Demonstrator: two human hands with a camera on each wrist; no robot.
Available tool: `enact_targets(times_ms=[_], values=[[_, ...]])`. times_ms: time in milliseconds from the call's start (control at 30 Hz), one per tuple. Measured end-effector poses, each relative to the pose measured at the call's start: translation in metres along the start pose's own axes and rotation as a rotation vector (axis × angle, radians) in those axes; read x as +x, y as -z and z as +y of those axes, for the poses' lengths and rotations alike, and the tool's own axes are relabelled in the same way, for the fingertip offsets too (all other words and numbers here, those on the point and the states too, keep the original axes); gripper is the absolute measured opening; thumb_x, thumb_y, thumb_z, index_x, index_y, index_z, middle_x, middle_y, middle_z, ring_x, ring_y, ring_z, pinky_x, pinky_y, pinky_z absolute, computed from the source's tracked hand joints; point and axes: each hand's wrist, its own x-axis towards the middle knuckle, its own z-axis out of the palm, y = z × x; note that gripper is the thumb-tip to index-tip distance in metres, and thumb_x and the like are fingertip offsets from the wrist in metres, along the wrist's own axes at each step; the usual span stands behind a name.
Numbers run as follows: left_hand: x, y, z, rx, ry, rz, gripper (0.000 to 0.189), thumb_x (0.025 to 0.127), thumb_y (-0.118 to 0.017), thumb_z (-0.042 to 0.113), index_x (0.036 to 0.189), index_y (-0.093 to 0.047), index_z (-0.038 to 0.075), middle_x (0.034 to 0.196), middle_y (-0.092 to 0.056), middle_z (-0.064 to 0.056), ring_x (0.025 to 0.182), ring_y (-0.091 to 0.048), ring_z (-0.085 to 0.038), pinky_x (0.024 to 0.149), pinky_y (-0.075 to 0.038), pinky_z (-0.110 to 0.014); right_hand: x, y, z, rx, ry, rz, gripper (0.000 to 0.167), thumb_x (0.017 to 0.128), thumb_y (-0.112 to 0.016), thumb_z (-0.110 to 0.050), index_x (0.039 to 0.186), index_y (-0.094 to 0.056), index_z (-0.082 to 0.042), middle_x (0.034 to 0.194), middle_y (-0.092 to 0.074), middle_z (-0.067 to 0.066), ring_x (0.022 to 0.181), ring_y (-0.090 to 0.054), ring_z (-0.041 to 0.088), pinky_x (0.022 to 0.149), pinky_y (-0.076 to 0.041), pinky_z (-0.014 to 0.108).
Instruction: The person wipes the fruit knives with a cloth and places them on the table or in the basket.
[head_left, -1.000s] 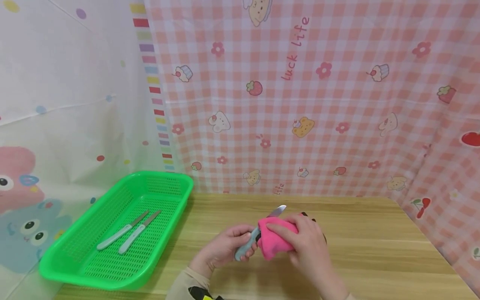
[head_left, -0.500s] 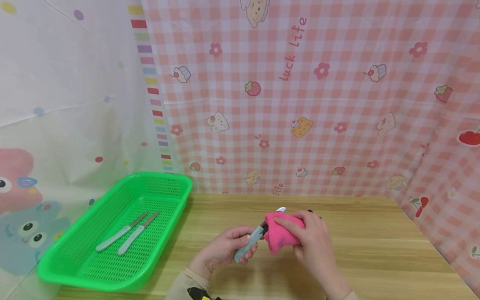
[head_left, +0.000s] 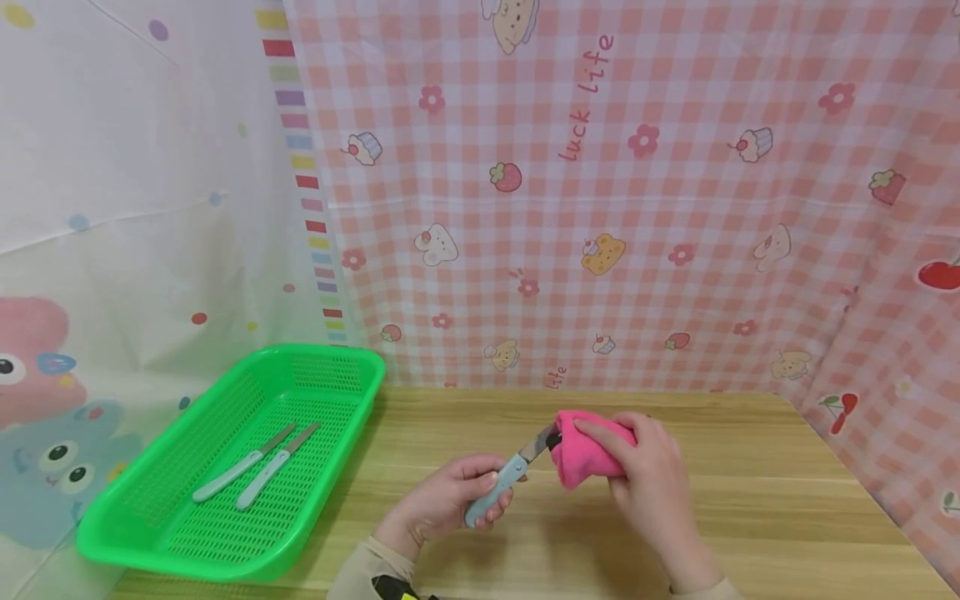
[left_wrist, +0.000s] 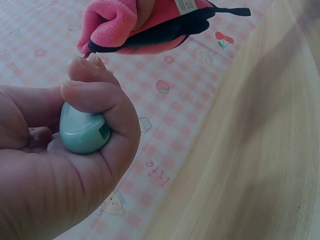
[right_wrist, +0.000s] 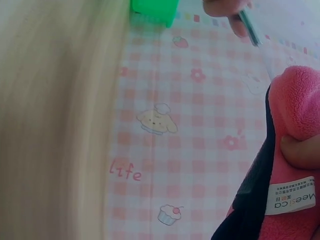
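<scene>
My left hand [head_left: 453, 498] grips the pale blue handle of a folding knife [head_left: 497, 490], its blade unfolded and pointing up to the right. In the left wrist view the fingers curl round the rounded end of the knife handle [left_wrist: 85, 131]. A pink cloth [head_left: 588, 450] with black trim is bunched in my right hand [head_left: 651, 475], and its folded edge meets the blade near the tip, which it hides. The right wrist view shows the pink cloth [right_wrist: 300, 107] close up, with a white label [right_wrist: 291, 196] and a thumb pressing on it.
A green perforated basket [head_left: 330, 500] stands on the left of the wooden table [head_left: 750, 500]. Two similar knives [head_left: 266, 477] with pale handles lie side by side in it. Pink checked fabric [head_left: 555, 208] hangs behind the table, and a white patterned sheet [head_left: 150, 208] hangs at the left.
My right hand has moved the pink cloth up and to the right along the blade, so more of the blade near the handle shows and the tip is covered. The left hand stays nearly still.
</scene>
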Motion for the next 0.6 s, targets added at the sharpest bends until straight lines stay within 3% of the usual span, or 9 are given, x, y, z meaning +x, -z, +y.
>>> enact_targets(times_ms=[367,500,600], values=[[-0.004,0.005,0.000,-0.045,-0.003,0.041,0.038,0.106,-0.044,0.014,0.131,-0.047,-0.014,0.089,-0.062,-0.001,0.073,-0.056,-0.008,0.061,-0.047,-0.019,0.003,0.009,0.004,-0.001,-0.011,0.028,0.068,0.057,-0.073,0.018,0.112,-0.074,-0.022,0.100,-0.062,0.015,0.091,-0.056,0.036,0.074,-0.040,0.049],[-0.004,0.005,0.000,-0.029,-0.027,0.065,0.038,0.107,-0.041,0.012,0.131,-0.042,-0.018,0.090,-0.062,-0.001,0.073,-0.056,-0.008,0.062,-0.047,-0.020,0.003,0.011,0.003,0.010,-0.018,0.024,0.068,0.058,-0.072,0.019,0.112,-0.074,-0.023,0.100,-0.062,0.015,0.092,-0.055,0.036,0.075,-0.040,0.050],[-0.003,0.003,0.001,0.024,-0.042,0.123,0.040,0.107,-0.041,0.012,0.132,-0.038,-0.019,0.091,-0.061,-0.001,0.073,-0.056,-0.007,0.062,-0.047,-0.020,0.004,0.012,0.001,0.018,-0.022,0.021,0.069,0.058,-0.071,0.020,0.112,-0.074,-0.022,0.100,-0.061,0.015,0.093,-0.055,0.036,0.078,-0.040,0.052]])
